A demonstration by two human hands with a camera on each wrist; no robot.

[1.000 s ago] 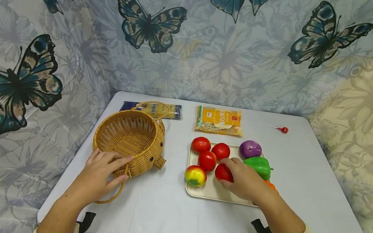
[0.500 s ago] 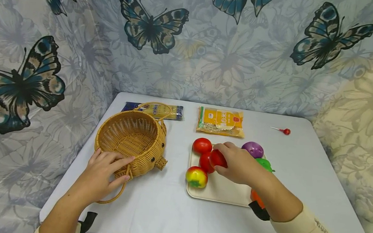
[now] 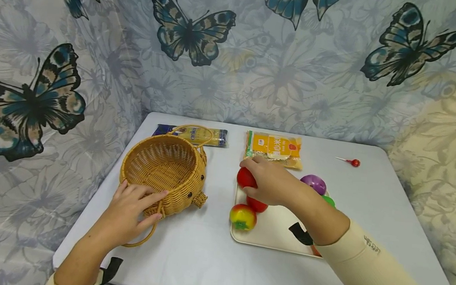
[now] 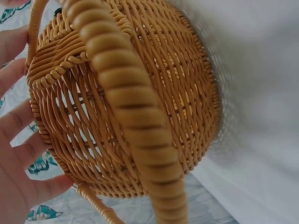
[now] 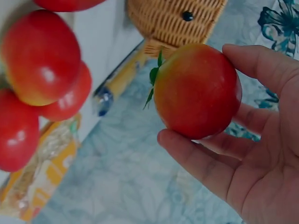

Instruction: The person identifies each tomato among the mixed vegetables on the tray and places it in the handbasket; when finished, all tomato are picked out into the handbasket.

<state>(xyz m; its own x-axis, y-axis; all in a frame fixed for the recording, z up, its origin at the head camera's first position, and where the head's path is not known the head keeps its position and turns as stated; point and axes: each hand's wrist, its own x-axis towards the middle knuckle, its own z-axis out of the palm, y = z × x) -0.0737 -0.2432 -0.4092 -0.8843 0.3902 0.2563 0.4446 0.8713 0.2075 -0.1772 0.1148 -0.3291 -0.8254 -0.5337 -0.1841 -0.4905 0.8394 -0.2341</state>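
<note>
My right hand [image 3: 270, 181] holds a red tomato [image 5: 198, 91] between thumb and fingers; its green leafy stem points away from the palm in the right wrist view. Seen from the head, that hand is over the back left part of the cream tray [image 3: 275, 229], partly covering a red tomato [image 3: 256, 204] there. A red-and-yellow fruit [image 3: 242, 217] lies at the tray's left front. My left hand [image 3: 134, 209] rests on the near rim of a wicker basket [image 3: 178, 201], fingers spread and nearly straight, thumb beside the looped handle [image 4: 135, 112].
Behind the basket lies a blue-and-yellow pack [image 3: 216, 137]. A yellow grain bag [image 3: 275, 148] sits behind the tray, and a red lollipop [image 3: 354, 163] is at the back right. A purple vegetable [image 3: 315, 184] and a green pepper [image 3: 329, 200] show past the right forearm.
My right hand has moved left and back across the tray, carrying the tomato from the middle to above the others. My left hand stays on the basket rim.
</note>
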